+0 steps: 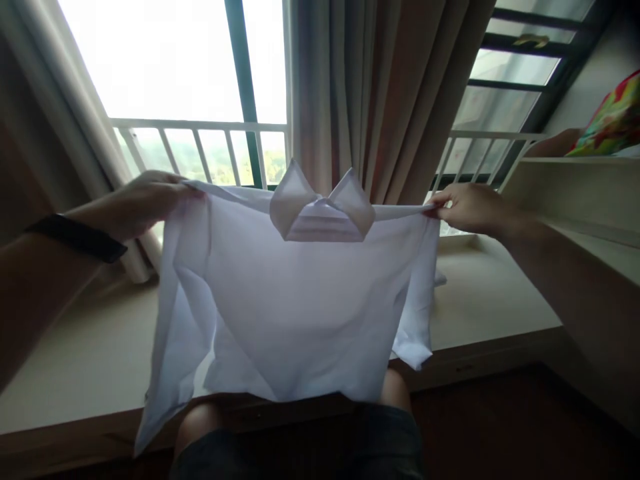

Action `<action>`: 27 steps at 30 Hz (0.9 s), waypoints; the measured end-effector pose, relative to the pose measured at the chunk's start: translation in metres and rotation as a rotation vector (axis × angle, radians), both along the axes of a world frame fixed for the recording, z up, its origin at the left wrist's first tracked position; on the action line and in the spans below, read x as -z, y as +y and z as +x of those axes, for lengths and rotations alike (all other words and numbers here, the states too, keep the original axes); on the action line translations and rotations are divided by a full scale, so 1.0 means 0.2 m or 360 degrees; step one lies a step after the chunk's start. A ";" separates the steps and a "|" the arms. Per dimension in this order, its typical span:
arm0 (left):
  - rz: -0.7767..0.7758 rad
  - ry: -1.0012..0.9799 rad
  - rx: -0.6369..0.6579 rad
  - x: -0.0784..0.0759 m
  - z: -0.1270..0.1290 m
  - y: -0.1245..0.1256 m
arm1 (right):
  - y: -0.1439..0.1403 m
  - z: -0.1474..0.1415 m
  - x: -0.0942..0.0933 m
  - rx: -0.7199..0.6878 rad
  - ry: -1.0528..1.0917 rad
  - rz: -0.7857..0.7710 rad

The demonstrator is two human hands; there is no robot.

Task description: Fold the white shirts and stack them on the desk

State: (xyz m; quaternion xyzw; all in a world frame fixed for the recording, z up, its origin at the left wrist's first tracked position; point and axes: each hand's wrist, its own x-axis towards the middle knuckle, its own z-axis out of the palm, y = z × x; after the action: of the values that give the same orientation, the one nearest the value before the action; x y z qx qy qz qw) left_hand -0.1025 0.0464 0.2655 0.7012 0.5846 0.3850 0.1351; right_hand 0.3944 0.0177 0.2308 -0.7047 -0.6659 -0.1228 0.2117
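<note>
While held aloft between both hands, a white collared cotton shirt [300, 293] hangs stretched, the left hand [140, 203] pinching one shoulder and the right hand [467, 208] the other. Its collar [323, 210] stands folded at the top, its sleeves drooping. Behind, a pale window ledge [90, 353], brown curtains [380, 87] and a white railing [200, 127].

shirt [300, 300] hanging between hands, sill [490, 293] beneath, curtain [370, 93] behind, shelf [575, 193] at right

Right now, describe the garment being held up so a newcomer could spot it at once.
Before the window and brown curtain, the left hand and right hand hold a white shirt stretched by its shoulders. Its folded pointed collar marks it out.
</note>
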 end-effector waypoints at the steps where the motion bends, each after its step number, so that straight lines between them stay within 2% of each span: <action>1: -0.0088 0.0009 -0.0031 0.03 0.01 0.01 | 0.01 -0.01 0.03 0.0015 0.0058 -0.0109; 3: -0.0267 0.0071 -0.0089 0.08 0.02 0.02 | 0.01 -0.04 0.09 0.0055 0.0277 -0.0254; 5: -0.0404 0.0129 -0.0071 0.13 0.02 0.02 | 0.03 -0.06 0.14 -0.0036 0.0638 -0.0200; 8: -0.0535 0.0062 0.0172 0.22 0.04 -0.02 | 0.08 -0.12 0.17 -0.0261 0.1193 0.0003; 11: -0.0628 -0.0267 0.0347 0.36 0.15 -0.10 | 0.14 -0.26 0.18 -0.0463 0.1419 0.0133; 13: -0.0724 -0.0473 0.0461 0.46 0.26 -0.17 | 0.17 -0.38 0.20 -0.0652 0.1450 0.0211; 16: -0.0791 -0.0579 0.0706 0.62 0.42 -0.25 | 0.21 -0.58 0.26 -0.0909 0.1521 0.0198; 18: -0.0736 -0.0711 0.0793 0.75 0.51 -0.27 | 0.23 -0.70 0.32 -0.1052 0.1561 0.0120; 21: -0.0782 -0.1125 0.0893 0.97 0.59 -0.25 | 0.27 -0.86 0.43 -0.1216 0.1499 0.0024; 24: -0.1026 -0.1632 0.0953 1.21 0.66 -0.22 | 0.30 -1.03 0.56 -0.1324 0.1212 -0.0196; 27: -0.1137 -0.2046 0.0882 1.44 0.71 -0.23 | 0.28 -1.14 0.68 -0.1462 0.0906 -0.0525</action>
State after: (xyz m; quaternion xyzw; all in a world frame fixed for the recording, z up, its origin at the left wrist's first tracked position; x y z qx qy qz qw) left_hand 0.0386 -0.0005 -0.0217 0.3753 0.2838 0.4563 0.7553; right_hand 0.1659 0.0740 0.0942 -0.3717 -0.8312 0.2826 0.3019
